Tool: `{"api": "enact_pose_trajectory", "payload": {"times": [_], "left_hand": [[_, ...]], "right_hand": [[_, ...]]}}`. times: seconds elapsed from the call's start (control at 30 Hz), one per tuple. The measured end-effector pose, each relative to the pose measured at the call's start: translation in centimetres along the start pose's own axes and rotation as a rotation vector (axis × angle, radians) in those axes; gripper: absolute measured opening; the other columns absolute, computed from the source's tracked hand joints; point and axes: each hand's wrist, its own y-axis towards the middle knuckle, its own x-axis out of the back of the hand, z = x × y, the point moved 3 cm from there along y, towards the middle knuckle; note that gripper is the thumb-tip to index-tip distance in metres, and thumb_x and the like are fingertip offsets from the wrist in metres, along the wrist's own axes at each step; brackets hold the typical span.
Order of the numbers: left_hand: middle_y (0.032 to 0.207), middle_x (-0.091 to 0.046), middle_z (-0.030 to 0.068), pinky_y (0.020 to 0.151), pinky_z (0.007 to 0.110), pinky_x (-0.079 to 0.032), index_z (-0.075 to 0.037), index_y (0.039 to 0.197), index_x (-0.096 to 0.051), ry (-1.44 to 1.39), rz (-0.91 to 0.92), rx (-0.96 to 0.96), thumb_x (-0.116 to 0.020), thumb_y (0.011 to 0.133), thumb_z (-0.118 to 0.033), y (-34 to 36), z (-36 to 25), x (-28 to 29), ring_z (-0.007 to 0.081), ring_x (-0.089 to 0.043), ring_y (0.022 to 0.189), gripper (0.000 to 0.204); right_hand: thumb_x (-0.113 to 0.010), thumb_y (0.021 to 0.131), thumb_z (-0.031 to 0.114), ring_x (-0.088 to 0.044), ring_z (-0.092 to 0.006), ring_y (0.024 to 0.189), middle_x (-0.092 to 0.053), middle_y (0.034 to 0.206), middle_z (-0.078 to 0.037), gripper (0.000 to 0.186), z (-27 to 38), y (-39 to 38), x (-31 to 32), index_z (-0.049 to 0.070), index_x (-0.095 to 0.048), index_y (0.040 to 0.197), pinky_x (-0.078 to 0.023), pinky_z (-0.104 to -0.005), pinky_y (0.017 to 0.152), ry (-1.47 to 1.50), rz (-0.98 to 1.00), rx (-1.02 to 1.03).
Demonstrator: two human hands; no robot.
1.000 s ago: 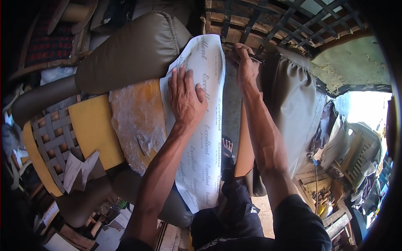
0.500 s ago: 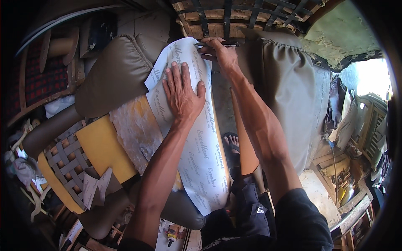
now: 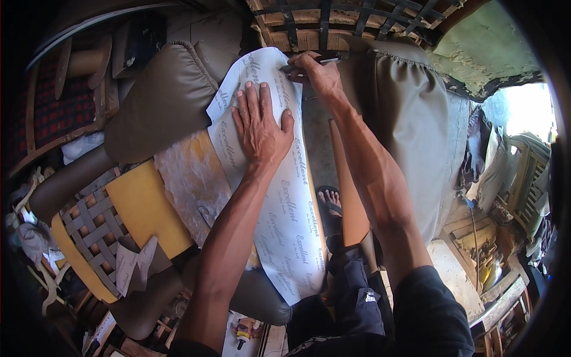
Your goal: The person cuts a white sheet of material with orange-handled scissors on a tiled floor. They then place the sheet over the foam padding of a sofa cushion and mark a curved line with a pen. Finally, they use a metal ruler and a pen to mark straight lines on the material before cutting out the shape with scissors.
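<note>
A long white sheet (image 3: 279,208) of upholstery material, printed with grey script, lies over the seat in front of me. My left hand (image 3: 262,128) rests flat on its upper part, fingers stretched out and thumb apart. At the sheet's far right edge, my right hand (image 3: 314,70) is closed around a slim dark pen (image 3: 329,58), whose near end touches or hovers by the sheet. Under the sheet, to the left, show a worn, patchy yellow foam pad (image 3: 193,175) and a plain yellow foam panel (image 3: 148,199).
A brown covered armrest (image 3: 163,101) stands at the left, and grey-brown leatherette (image 3: 410,113) drapes at the right. Woven webbing (image 3: 92,229) shows at lower left, with a folded offcut (image 3: 135,265) on it. A strapped wooden frame (image 3: 345,24) stands at the back.
My right hand has shifted slightly with the pen, its grip turning a little. The sheet's top end sits slightly farther away; my left hand stays flat on it.
</note>
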Motion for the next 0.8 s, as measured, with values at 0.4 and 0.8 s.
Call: {"api": "enact_pose_trajectory", "payload": {"times": [0.4,0.8], "left_hand": [[0.165,-0.028,0.0235,0.123,0.059,-0.019,-0.008,0.160,-0.033,0.031,-0.032,-0.022,-0.063,0.095,-0.038,-0.2,0.0,0.1,0.0444,-0.023,0.154,0.077],[0.165,-0.028,0.0240,0.124,0.059,-0.017,-0.006,0.158,-0.035,-0.052,-0.027,-0.033,-0.055,0.099,-0.035,0.0,0.7,0.4,0.0439,-0.023,0.154,0.069]], "right_hand": [[-0.066,0.089,0.021,-0.073,-0.0173,0.084,-0.075,0.091,-0.011,0.028,-2.0,-4.6,1.1,-0.003,-0.077,0.098,-0.059,-0.0284,0.079,-0.056,-0.012,-0.060],[-0.066,0.089,0.031,-0.075,-0.0139,0.079,-0.077,0.081,-0.008,0.034,-1.5,-8.0,1.1,0.002,-0.078,0.101,-0.058,-0.0288,0.077,-0.359,0.038,-0.077]]}}
